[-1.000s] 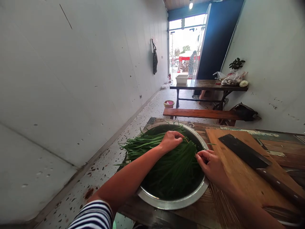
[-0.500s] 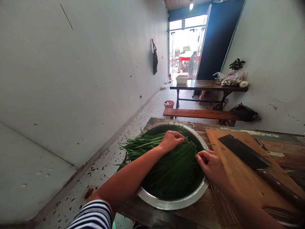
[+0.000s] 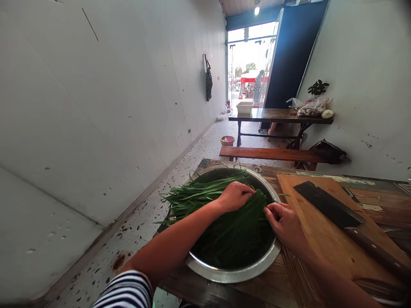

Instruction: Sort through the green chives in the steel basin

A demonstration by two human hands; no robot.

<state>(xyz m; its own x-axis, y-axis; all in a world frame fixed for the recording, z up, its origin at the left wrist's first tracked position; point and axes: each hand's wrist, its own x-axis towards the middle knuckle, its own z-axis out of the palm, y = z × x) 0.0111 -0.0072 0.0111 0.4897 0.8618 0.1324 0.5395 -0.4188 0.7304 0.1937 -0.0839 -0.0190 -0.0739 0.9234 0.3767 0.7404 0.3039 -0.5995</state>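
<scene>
Long, flat green chives (image 3: 237, 226) fill a round metal basin (image 3: 236, 276), and some hang over its left rim. My left hand (image 3: 236, 196) is over the basin, its fingers closed on the chives near their gathered ends. At the basin's right side, my right hand (image 3: 282, 218) has thumb and index finger pinched at the edge of the same bunch. The fingertips hide how many strands each hand holds.
Right of the basin, a cleaver (image 3: 329, 203) lies on a wooden cutting board (image 3: 308, 231). Beyond stand a wooden bench (image 3: 266, 152) and a long table (image 3: 272, 114) bearing a white tub (image 3: 245, 108) and plastic bags (image 3: 313, 108). A wall runs along the left.
My left hand has shifted slightly right and down, toward the chives' ends. My right hand stays nearly in place, still pinching at the bunch's edge.
</scene>
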